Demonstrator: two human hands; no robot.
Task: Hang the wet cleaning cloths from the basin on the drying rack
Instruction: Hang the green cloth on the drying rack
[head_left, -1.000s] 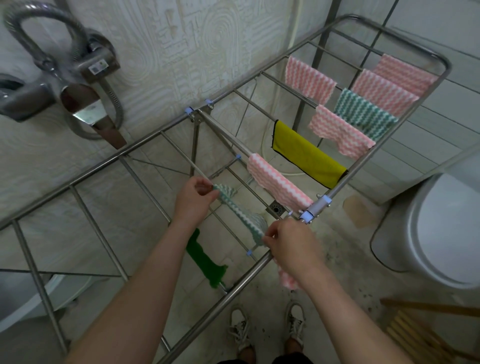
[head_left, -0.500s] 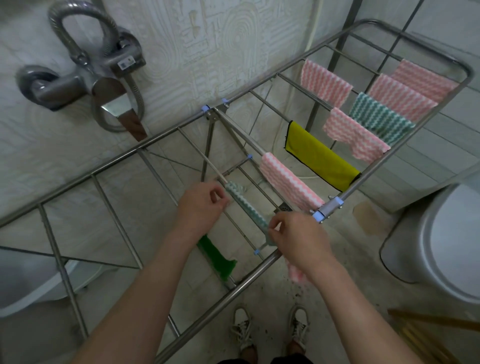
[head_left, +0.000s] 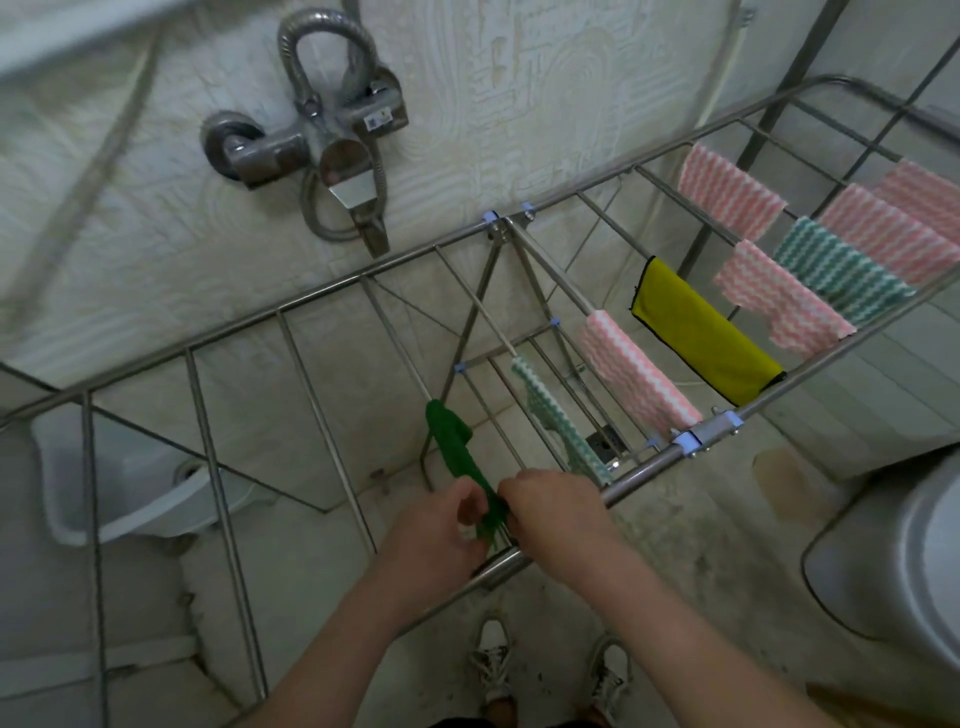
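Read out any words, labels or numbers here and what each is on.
No legible text.
One small sticker on the shower mixer: print too blurred to read.
Nothing written shows on the drying rack, the hung cloths, or the dark green cloth gripped by the left hand and right hand.

Dark green cloth (head_left: 457, 447); yellow cloth (head_left: 701, 332); pink-and-white zigzag cloth (head_left: 639, 374)

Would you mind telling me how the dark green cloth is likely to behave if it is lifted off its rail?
Probably floppy: the dark green cloth sags over its rail and bunches where the left hand and right hand pinch it. Likely light, as the thin rail carries it.
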